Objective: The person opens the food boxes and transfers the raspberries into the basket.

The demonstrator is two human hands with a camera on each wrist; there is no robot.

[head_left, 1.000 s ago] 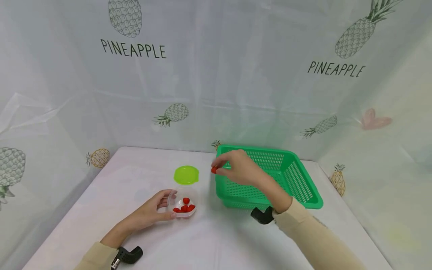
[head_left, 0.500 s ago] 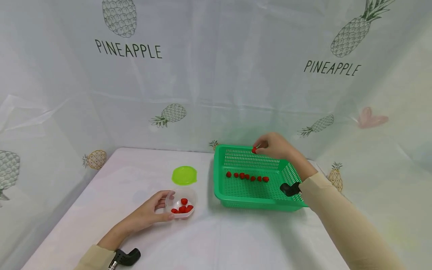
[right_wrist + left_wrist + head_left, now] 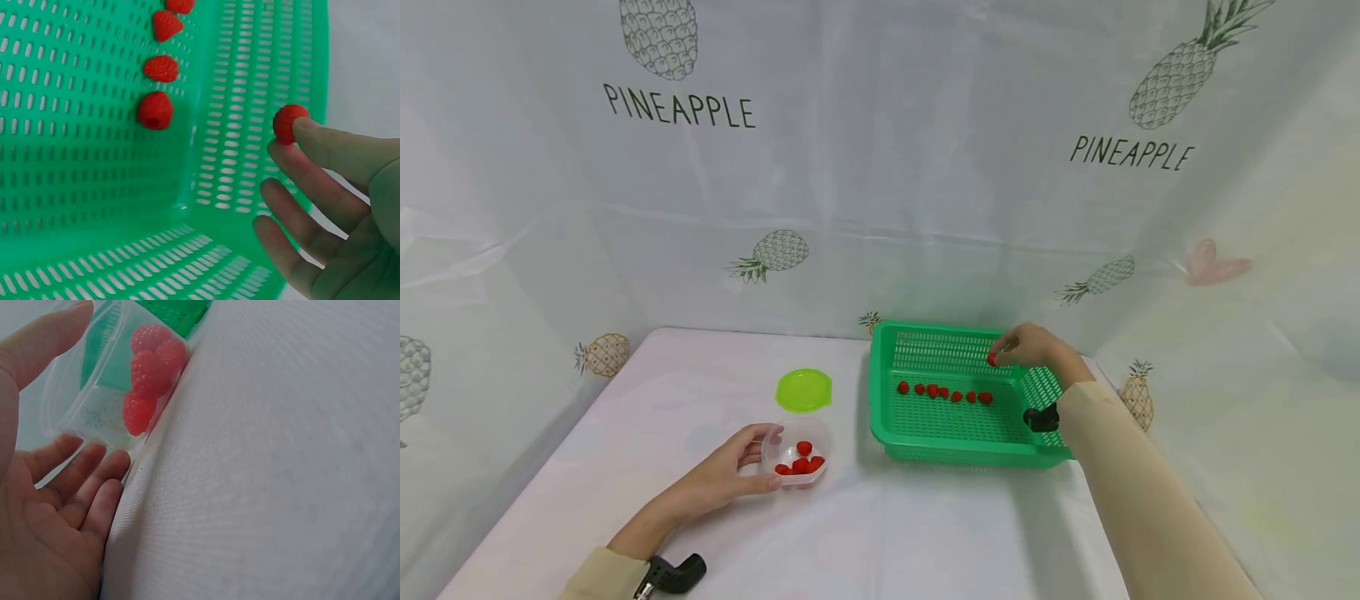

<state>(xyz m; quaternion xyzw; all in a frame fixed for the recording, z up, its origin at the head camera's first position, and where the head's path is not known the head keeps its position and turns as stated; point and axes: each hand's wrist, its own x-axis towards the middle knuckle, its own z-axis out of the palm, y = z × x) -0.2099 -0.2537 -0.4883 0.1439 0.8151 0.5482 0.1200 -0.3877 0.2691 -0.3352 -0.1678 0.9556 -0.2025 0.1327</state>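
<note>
My left hand (image 3: 722, 479) holds a small clear plastic tub (image 3: 784, 452) on the table between thumb and fingers. Several red raspberries (image 3: 149, 374) lie at the bottom of the tub. Over the far right part of a green slotted basket (image 3: 951, 427), my right hand (image 3: 1036, 347) pinches a single raspberry (image 3: 289, 123) between thumb and index finger. In the right wrist view its other fingers are spread, apart from the basket floor. A row of several raspberries (image 3: 956, 397) runs across the basket floor, to the left of that hand.
Behind the tub a lime-green round lid (image 3: 803, 390) lies flat on the white table (image 3: 880, 525). A pineapple-print curtain (image 3: 925, 167) hangs behind and at the sides. The basket's raised walls (image 3: 250, 94) surround the raspberry row.
My right hand carried its raspberry rightward from the basket's left edge, over the row, then lowered it toward the right end. The left hand stays on the tub; the view shifted slightly.
</note>
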